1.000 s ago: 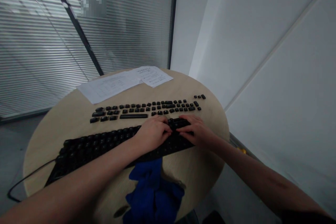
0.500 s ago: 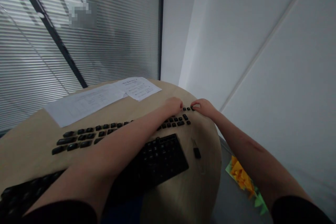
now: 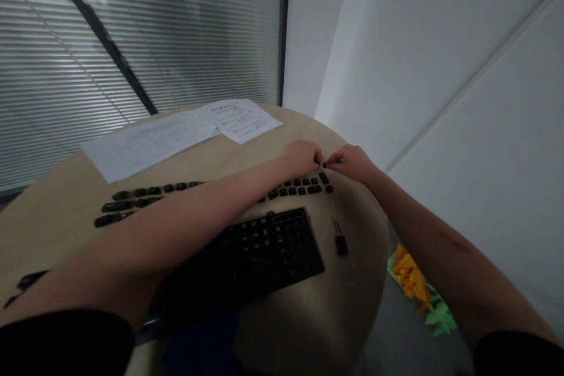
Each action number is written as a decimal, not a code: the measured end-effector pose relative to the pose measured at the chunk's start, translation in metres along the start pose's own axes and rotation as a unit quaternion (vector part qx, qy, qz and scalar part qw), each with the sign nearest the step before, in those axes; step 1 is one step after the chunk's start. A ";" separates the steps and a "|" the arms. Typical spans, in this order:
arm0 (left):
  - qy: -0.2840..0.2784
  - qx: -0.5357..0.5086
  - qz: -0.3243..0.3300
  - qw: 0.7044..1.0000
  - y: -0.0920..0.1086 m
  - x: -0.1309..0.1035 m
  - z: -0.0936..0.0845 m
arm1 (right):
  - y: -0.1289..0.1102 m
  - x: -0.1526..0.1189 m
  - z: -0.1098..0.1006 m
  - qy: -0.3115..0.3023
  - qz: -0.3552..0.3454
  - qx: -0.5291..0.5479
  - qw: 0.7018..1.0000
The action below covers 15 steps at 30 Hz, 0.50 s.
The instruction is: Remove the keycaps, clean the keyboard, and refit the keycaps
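Loose black keycaps lie in rows across the wooden table. At the far right end of these rows, my right hand pinches a small black keycap between its fingertips, close to the tabletop. Just left of it, my left hand is closed, fingers curled down by the keycaps; what it holds, if anything, is hidden. A black keyboard lies nearer me, partly covered by my left forearm. To its right rests a keycap puller with a black handle and wire prongs.
Printed paper sheets lie at the back of the round-edged table. A window with blinds stands behind, a white wall to the right. An orange and green decoration is low beside the table's right edge.
The view has tilted down and shifted left, so the table sits higher in the picture. My right hand has come closer to my left hand at the keycaps' far right end.
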State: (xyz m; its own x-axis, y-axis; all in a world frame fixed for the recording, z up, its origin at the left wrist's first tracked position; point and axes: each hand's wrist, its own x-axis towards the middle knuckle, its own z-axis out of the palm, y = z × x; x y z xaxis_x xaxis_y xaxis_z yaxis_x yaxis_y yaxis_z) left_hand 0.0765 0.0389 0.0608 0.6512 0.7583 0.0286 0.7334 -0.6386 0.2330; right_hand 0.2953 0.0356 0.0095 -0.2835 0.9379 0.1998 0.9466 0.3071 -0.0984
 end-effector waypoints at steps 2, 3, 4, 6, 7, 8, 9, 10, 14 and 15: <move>0.016 -0.037 -0.007 0.999 -0.002 -0.042 -0.017 | -0.013 -0.008 -0.007 0.021 -0.026 0.005 0.999; 0.019 -0.054 -0.013 0.998 -0.001 -0.065 -0.023 | -0.022 -0.014 -0.011 0.038 -0.037 0.013 0.999; 0.020 -0.065 -0.008 0.998 0.001 -0.089 -0.027 | -0.032 -0.023 -0.016 0.057 -0.049 0.031 0.997; 0.034 -0.062 -0.007 0.997 0.005 -0.133 -0.024 | -0.059 -0.046 -0.024 0.091 -0.080 0.096 0.988; 0.040 -0.055 -0.005 0.998 0.008 -0.151 -0.019 | -0.073 -0.060 -0.027 0.099 -0.101 0.136 0.981; 0.046 -0.047 0.001 0.998 0.010 -0.166 -0.011 | -0.088 -0.074 -0.027 0.103 -0.122 0.173 0.972; 0.049 -0.042 0.005 0.998 0.012 -0.177 -0.002 | -0.101 -0.087 -0.027 0.099 -0.140 0.205 0.964; 0.054 -0.039 0.010 0.998 0.014 -0.184 0.007 | -0.114 -0.100 -0.024 0.089 -0.158 0.228 0.957; 0.070 -0.014 0.030 0.997 0.017 -0.192 0.031 | -0.143 -0.129 -0.009 0.072 -0.175 0.235 0.953; 0.075 -0.003 0.036 0.997 0.018 -0.192 0.033 | -0.145 -0.131 -0.006 0.068 -0.172 0.228 0.956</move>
State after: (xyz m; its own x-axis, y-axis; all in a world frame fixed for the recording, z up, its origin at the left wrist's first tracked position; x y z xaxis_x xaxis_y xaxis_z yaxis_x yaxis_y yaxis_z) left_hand -0.0292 -0.1227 0.0271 0.6659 0.7212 0.1908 0.6838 -0.6923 0.2306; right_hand 0.1957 -0.1324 0.0035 -0.5144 0.7479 0.4196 0.6265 0.6619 -0.4116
